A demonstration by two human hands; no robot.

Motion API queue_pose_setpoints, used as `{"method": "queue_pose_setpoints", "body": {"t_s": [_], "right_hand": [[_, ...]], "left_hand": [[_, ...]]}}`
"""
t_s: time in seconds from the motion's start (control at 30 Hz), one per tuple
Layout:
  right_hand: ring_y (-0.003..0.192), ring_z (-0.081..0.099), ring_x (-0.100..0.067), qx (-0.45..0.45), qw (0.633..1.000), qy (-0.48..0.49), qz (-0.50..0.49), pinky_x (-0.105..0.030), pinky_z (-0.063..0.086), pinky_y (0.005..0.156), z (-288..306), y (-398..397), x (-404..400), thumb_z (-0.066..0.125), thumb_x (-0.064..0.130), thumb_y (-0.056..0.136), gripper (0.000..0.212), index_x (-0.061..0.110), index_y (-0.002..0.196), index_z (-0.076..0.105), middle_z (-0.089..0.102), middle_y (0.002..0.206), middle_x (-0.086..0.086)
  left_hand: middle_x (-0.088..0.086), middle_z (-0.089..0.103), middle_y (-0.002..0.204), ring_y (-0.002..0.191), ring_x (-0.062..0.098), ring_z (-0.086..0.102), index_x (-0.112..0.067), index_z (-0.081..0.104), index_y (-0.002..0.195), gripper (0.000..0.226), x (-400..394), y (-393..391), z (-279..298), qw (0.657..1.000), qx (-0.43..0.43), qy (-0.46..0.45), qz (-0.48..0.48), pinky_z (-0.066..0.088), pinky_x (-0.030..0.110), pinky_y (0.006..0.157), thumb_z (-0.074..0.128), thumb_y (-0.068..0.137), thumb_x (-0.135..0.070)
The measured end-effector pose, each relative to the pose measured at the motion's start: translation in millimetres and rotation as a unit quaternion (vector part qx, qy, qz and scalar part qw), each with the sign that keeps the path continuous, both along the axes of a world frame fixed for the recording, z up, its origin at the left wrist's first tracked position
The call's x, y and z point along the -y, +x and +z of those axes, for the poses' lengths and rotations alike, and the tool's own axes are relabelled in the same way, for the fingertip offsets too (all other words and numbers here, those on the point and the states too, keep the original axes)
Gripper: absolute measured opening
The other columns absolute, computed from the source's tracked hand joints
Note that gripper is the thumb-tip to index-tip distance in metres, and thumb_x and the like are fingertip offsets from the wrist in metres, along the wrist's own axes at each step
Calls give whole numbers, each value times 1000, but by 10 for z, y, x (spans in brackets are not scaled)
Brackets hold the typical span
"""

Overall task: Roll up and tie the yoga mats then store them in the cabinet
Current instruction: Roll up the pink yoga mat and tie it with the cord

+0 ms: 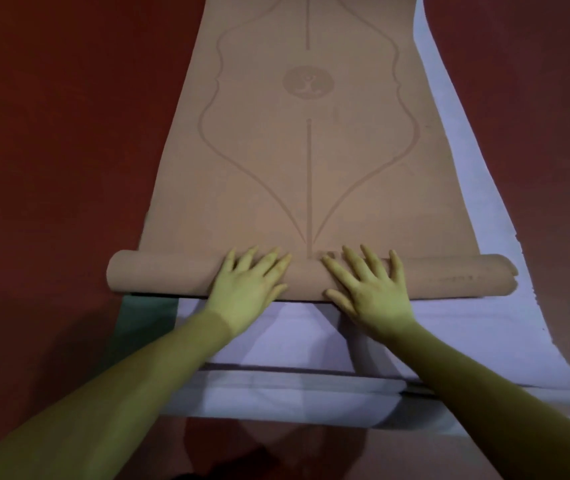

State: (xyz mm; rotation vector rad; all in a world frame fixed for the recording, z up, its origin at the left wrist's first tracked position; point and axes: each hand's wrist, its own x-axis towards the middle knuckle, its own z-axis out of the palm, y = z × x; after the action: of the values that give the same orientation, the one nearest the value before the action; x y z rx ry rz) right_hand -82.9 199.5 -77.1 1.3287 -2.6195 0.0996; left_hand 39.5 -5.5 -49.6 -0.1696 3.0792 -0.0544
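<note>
Nearest me lies a lilac mat (311, 341), maybe folded. My left hand (245, 289) and right hand (370, 292) press flat, fingers spread, on the tan mat (311, 150)'s roll (450, 277) mid-floor. It's soft and springy; I'd press near both ends.
</note>
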Motion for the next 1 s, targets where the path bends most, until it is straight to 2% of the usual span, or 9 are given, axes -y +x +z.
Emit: {"method": "queue_pose_setpoints", "body": {"t_s": [0.1, 0.2, 0.33, 0.43, 0.5, 0.57, 0.73, 0.83, 1.0], "right_hand": [[114, 58, -36, 18, 1000, 12, 2, -60, 38, 97, 30, -123, 81, 36, 55, 89, 53, 30, 132, 55, 60, 128, -11], [119, 52, -35, 1, 1000, -15, -21, -53, 35, 101, 38, -86, 92, 38, 49, 92, 49, 29, 134, 54, 57, 134, -9], [129, 40, -33, -12, 1000, -25, 4, -52, 26, 107, -10, 30, -10, 40, 42, 93, 52, 27, 142, 39, 47, 144, -6], [131, 39, -32, 6, 1000, -7, 2, -52, 21, 108, -10, -42, 23, 37, 45, 92, 54, 27, 143, 37, 47, 145, -5], [128, 46, -33, 25, 1000, 1, -15, -52, 21, 106, 20, -163, 134, 37, 48, 91, 53, 27, 140, 44, 52, 140, -5], [124, 51, -34, 47, 998, 7, -31, -52, 19, 105, 65, -289, 260, 36, 50, 91, 53, 26, 135, 52, 56, 136, -7], [125, 49, -35, 38, 997, -41, -47, -48, 21, 106, 104, -251, 334, 36, 39, 93, 49, 21, 135, 55, 54, 137, -7], [130, 43, -32, 22, 998, -52, -33, -47, 23, 107, 59, -125, 208, 40, 32, 90, 51, 21, 139, 49, 48, 144, -5], [132, 40, -29, 35, 999, -18, -37, -52, 22, 107, 63, -310, 270, 41, 41, 86, 58, 23, 141, 45, 47, 145, -4]], "left_hand": [[5, 63, 125, 108, 36, 61, -20, 61, 127, 51, -230, 59, 35, 997, 33, 25, 68, 41, 64, 90, 33, 88, -36], [6, 60, 129, 114, 36, 57, -20, 58, 129, 56, -162, -76, 25, 993, 45, 46, 94, 34, 67, 95, 29, 88, -43], [-3, 33, 152, 140, 27, 27, -30, 34, 146, 58, 35, -389, 94, 987, 78, 96, 104, 10, 52, 113, 17, 96, -54], [-1, 37, 150, 137, 29, 33, -27, 39, 143, 64, 4, -362, 104, 989, 57, 101, 91, 17, 53, 111, 15, 92, -56], [5, 54, 137, 123, 35, 51, -19, 56, 131, 63, -85, -253, 93, 993, 22, 75, 86, 33, 62, 100, 23, 88, -51], [7, 56, 134, 120, 38, 54, -18, 60, 128, 58, -160, -158, 68, 994, 21, 59, 91, 37, 67, 91, 29, 88, -47], [0, 14, 159, 145, 31, 8, -29, 17, 151, 68, -60, -404, 99, 986, 53, 97, 122, 3, 62, 110, 9, 89, -58], [-3, 12, 159, 145, 29, 6, -31, 14, 151, 58, 58, -627, 134, 985, 51, 103, 125, -1, 58, 112, 26, 98, -51], [-4, 16, 158, 144, 29, 14, -28, 20, 150, 60, 185, -631, 194, 991, 27, 89, 96, 8, 55, 113, 19, 96, -52]]}}
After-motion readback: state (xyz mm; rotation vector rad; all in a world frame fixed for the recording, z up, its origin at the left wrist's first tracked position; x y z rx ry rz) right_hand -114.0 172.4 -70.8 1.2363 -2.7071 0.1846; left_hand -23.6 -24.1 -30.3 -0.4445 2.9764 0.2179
